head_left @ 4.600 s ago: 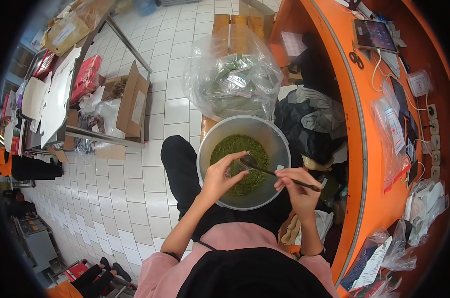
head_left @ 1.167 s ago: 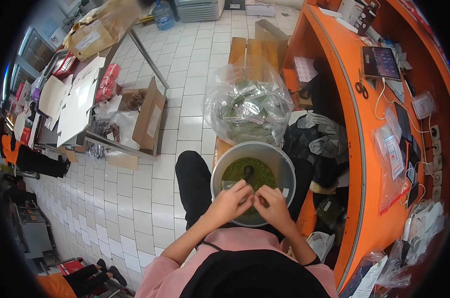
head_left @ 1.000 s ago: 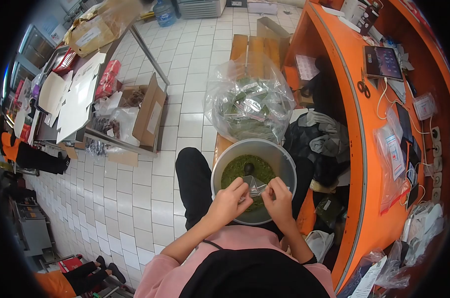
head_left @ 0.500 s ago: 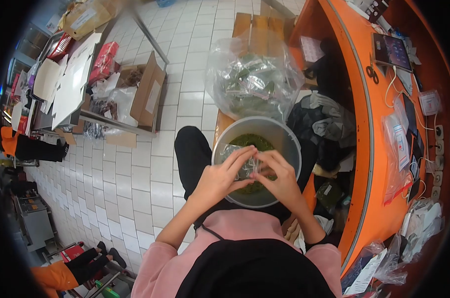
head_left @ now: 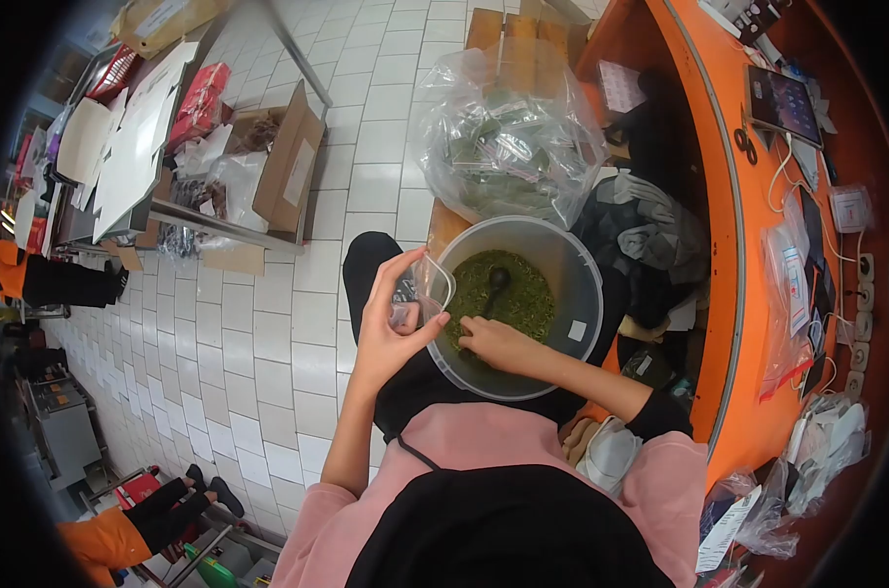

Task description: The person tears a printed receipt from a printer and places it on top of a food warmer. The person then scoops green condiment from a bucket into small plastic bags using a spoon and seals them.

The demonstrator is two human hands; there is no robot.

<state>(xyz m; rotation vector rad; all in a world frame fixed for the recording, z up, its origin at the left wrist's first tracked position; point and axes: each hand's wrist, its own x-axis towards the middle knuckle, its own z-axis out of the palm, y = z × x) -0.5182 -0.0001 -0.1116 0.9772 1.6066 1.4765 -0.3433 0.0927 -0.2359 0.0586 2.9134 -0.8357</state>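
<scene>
A translucent plastic bucket (head_left: 587, 328) stands between my knees, holding chopped dried green herb (head_left: 523, 304). My left hand (head_left: 381, 318) is at the bucket's left rim, fingers curved around a small clear plastic bag (head_left: 435, 289) whose mouth is spread apart. Inside the bucket, my right hand (head_left: 498, 343) is closed low over the herb. From its fingers the handle of a dark spoon (head_left: 499, 278) leads away, the bowl lying on the herb. My palm hides the end of the handle.
A large clear bag (head_left: 508, 147) of small filled packets lies on the wooden bench (head_left: 449, 227) beyond the bucket. At right stands an orange counter (head_left: 734, 245) with scissors (head_left: 745, 146) and a tablet (head_left: 784, 105). Cardboard boxes (head_left: 290, 181) are at left; two people in orange are beyond.
My hands were together over the bucket, fingering the small bag. Now the left has moved left with the bag, its mouth opened, and the right has gone down into the bucket to the spoon.
</scene>
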